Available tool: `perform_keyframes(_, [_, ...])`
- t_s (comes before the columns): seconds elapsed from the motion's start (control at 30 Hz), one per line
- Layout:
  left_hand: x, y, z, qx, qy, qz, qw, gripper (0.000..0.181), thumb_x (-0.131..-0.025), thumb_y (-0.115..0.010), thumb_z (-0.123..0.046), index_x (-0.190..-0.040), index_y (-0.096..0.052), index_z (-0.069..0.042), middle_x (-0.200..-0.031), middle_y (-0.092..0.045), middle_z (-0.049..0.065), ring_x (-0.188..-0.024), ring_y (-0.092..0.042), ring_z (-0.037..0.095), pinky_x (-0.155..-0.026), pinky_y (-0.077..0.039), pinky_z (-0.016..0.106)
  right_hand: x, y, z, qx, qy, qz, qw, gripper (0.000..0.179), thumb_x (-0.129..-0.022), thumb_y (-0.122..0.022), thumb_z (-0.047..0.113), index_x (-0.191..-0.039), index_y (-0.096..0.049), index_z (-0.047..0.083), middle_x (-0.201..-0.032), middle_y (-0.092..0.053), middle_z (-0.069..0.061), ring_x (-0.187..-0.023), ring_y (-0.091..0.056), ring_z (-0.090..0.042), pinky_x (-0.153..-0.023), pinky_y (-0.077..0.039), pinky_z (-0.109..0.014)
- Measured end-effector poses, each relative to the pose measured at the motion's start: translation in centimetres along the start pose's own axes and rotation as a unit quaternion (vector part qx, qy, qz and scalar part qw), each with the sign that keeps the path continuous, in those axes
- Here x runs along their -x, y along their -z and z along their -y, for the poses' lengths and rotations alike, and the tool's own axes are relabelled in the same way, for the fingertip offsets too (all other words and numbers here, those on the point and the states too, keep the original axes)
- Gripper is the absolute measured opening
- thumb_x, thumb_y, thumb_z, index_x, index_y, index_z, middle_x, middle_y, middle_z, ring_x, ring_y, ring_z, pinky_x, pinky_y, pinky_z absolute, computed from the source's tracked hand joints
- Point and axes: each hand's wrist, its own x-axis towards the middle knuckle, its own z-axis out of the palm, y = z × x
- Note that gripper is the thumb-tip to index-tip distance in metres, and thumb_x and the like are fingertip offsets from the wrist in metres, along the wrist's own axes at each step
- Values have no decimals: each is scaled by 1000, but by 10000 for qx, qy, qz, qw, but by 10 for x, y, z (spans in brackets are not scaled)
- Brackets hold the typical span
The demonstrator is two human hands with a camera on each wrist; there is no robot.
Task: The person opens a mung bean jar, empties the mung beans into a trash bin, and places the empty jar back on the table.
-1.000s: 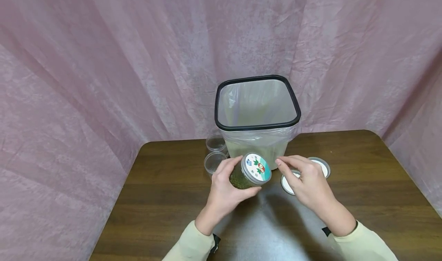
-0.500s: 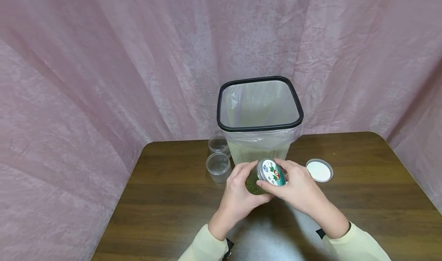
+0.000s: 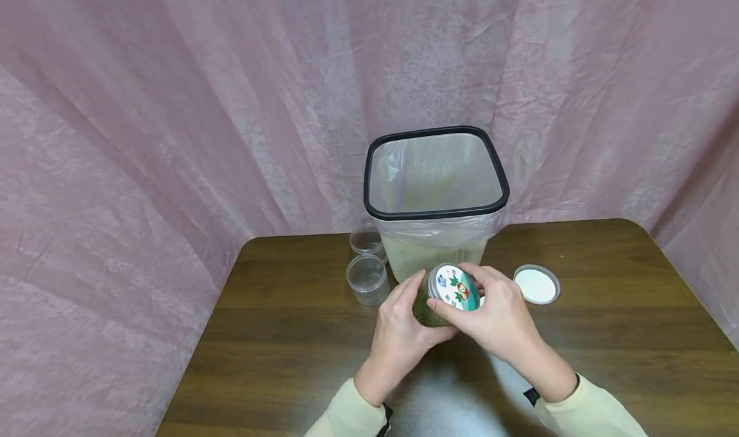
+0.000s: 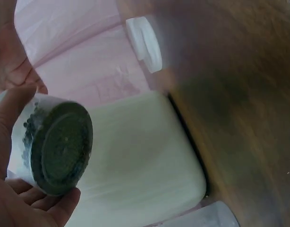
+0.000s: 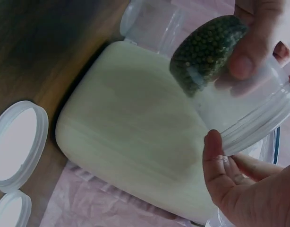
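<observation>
1. Bin (image 3: 439, 248): table's (image 3: 288, 334) far edge.
2. Clear jars (image 3: 368, 284), two: left of bin.
3. Loose lids (image 3: 537, 285), two: right.
4. Green-filled jar (image 3: 424, 312): tilted before bin, left hand (image 3: 398, 334) gripping.
5. Right hand (image 3: 499, 312): now pinching labelled lid (image 3: 453, 287); apart a second ago.

The brown table (image 3: 277, 321) bears a bin (image 3: 433, 244), two clear jars (image 3: 369, 284) beside it on the left, and two lids (image 3: 537, 285) on the right.

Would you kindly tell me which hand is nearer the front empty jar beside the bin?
The left hand: it grips the filled jar, just right of the front empty jar. The right hand is farther right, holding the printed lid.
</observation>
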Motion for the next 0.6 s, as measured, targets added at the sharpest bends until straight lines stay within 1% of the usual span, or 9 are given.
perform_keyframes(0.1, [-4, 4, 1, 105, -69, 45, 9999, 83, -55, -84, -50, -126, -56, -17, -122, -62, -7, -112, -57, 3, -93, -50, 21, 1, -1, -1, -93, 210, -117, 9997, 61, -62, -75, 64, -105, -65, 22, -89, -61, 10, -76, -54, -6, -61, -45, -23])
perform_keyframes(0.2, [-6, 7, 3, 293, -36, 171, 9994, 78, -55, -83, -51, -124, -57, -27, -118, -62, -14, -108, -58, -2, -91, -50, 18, 1, -1, -3, -112, 423, -167, 9989, 57, -63, -76, 61, -104, -66, 22, -91, -62, 9, -77, -55, -6, -62, -46, -23])
perform_keyframes(0.3, [-8, 8, 5, 714, 143, 409, 9965, 74, -54, -83, -53, -122, -56, -38, -112, -64, -22, -99, -60, -5, -84, -52, 17, 1, 2, -5, -87, 684, -97, 9976, 60, -64, -76, 60, -108, -66, 20, -98, -64, 9, -84, -57, -7, -67, -48, -26])
perform_keyframes(0.37, [-9, 9, 6, 1022, 299, 622, 9924, 72, -53, -82, -56, -119, -56, -43, -107, -63, -26, -94, -61, -6, -80, -52, 16, 0, 4, -6, -52, 863, 38, 9962, 64, -64, -75, 62, -112, -65, 20, -105, -63, 10, -91, -57, -6, -71, -49, -28])
perform_keyframes(0.43, [-8, 10, 7, 1216, 406, 785, 9886, 72, -53, -82, -58, -118, -55, -45, -105, -63, -28, -91, -61, -6, -77, -52, 16, 0, 8, -8, -78, 1036, 251, 9943, 68, -64, -74, 62, -117, -63, 21, -112, -62, 11, -97, -56, -5, -75, -50, -30])
perform_keyframes(0.47, [-8, 10, 8, 1234, 405, 829, 9881, 72, -53, -81, -59, -118, -55, -45, -105, -63, -28, -91, -61, -6, -77, -52, 17, -1, 9, -8, -79, 1097, 373, 9932, 69, -65, -73, 62, -119, -61, 22, -114, -61, 12, -97, -56, -4, -75, -50, -30])
perform_keyframes(0.53, [-8, 10, 9, 1154, 297, 841, 9893, 73, -54, -81, -58, -121, -54, -43, -109, -62, -26, -96, -59, -5, -81, -51, 17, -2, 12, -9, -95, 1088, 603, 9922, 73, -65, -72, 63, -124, -58, 22, -116, -59, 13, -96, -55, -2, -76, -52, -30])
perform_keyframes(0.6, [-8, 10, 11, 988, 122, 782, 9920, 76, -55, -82, -54, -124, -53, -39, -115, -61, -23, -103, -58, -4, -87, -51, 18, -3, 14, -9, -115, 928, 791, 9925, 77, -66, -71, 64, -127, -55, 20, -117, -59, 12, -94, -56, -2, -76, -53, -30])
